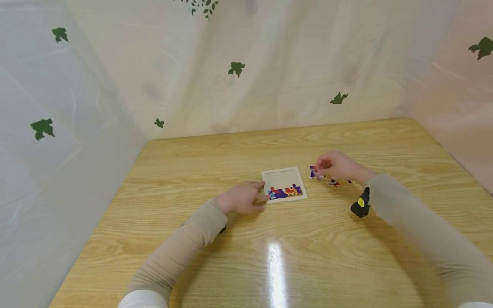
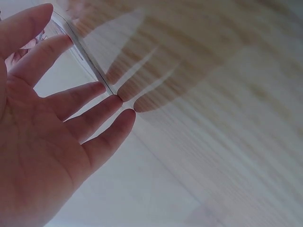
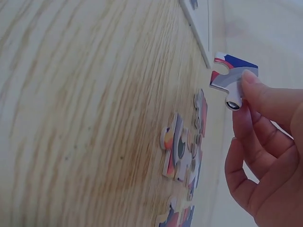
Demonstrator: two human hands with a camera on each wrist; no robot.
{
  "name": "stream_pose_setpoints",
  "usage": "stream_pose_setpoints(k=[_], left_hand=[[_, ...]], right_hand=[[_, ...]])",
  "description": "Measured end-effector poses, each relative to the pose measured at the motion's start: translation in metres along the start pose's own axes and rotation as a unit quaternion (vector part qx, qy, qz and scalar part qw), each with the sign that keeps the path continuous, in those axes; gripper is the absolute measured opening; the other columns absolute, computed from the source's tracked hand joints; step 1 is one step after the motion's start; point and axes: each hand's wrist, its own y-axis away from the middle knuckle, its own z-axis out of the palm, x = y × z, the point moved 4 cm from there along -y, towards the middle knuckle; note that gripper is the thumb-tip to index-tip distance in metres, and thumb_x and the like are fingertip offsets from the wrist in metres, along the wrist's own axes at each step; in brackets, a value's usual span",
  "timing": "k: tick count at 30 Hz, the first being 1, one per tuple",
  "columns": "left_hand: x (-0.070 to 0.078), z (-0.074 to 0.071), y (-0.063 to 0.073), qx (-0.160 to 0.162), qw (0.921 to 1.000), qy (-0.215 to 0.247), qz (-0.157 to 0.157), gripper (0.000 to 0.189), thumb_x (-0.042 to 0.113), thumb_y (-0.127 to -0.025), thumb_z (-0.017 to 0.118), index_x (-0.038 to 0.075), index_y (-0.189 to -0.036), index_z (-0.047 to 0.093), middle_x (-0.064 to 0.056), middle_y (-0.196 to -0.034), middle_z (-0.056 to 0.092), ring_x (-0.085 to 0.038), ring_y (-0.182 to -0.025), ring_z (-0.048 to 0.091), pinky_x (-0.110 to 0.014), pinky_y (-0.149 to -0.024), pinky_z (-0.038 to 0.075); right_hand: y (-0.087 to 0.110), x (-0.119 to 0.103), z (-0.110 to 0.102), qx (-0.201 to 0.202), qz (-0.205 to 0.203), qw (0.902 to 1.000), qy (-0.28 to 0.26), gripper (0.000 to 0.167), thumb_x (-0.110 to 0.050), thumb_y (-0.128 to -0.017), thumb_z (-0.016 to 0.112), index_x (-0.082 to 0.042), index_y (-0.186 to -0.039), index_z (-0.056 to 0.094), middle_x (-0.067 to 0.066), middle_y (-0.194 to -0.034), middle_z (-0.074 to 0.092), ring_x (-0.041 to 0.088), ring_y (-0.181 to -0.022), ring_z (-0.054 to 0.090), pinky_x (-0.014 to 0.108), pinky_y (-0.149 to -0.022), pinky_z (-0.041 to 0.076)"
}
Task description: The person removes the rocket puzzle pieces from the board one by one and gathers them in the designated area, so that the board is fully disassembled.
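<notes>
The table [image 1: 316,248] bore the puzzle tray [image 1: 283,177] against your left hand [image 1: 243,199], whose spread, empty fingers likely steadied it. Your right hand [image 1: 339,166], over loose pieces [image 3: 173,151], pinched one piece [image 3: 232,79], leaving most of it uncovered.

Up behind it all hung the pale sheeting [image 1: 277,98], creased and draped, walling the wooden table [image 1: 200,158] on 3 sides! And look, 6 dark green bird-like prints [image 1: 236,69] were out there: 2 on the left, 3 across the back, 1 away on the right! A leafy sprig [image 1: 202,6] met the top edge, while down low a white glare streak [image 1: 276,273] blazed over the yellowish grain!
</notes>
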Motion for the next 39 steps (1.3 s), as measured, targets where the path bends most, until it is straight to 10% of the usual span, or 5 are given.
stream_pose_setpoints(k=[15,39], left_hand=[[0.0041,-0.0036,-0.0045,-0.008,0.9999,0.010,-0.010,0.043,0.030,-0.096,0.054,0.016,-0.137,0.052,-0.020,-0.154,0.023,-0.033,-0.141,0.027,-0.039,-0.117,0.023],[0.0056,-0.0024,-0.0035,0.000,1.0000,-0.001,-0.006,0.042,0.031,-0.097,0.054,0.016,-0.135,0.053,-0.022,-0.153,0.024,-0.035,-0.140,0.029,-0.040,-0.116,0.024]], right_hand=[[0.0010,0.0079,-0.0034,-0.058,0.000,0.9978,0.031,0.009,-0.003,-0.088,0.064,-0.006,-0.081,0.060,0.003,-0.077,0.059,0.016,-0.071,0.050,0.028,-0.063,0.042],[-0.0003,0.0097,0.0044,-0.041,-0.001,0.9972,0.063,0.011,-0.008,-0.084,0.071,-0.006,-0.089,0.062,0.004,-0.079,0.060,0.018,-0.072,0.052,0.026,-0.061,0.045]])
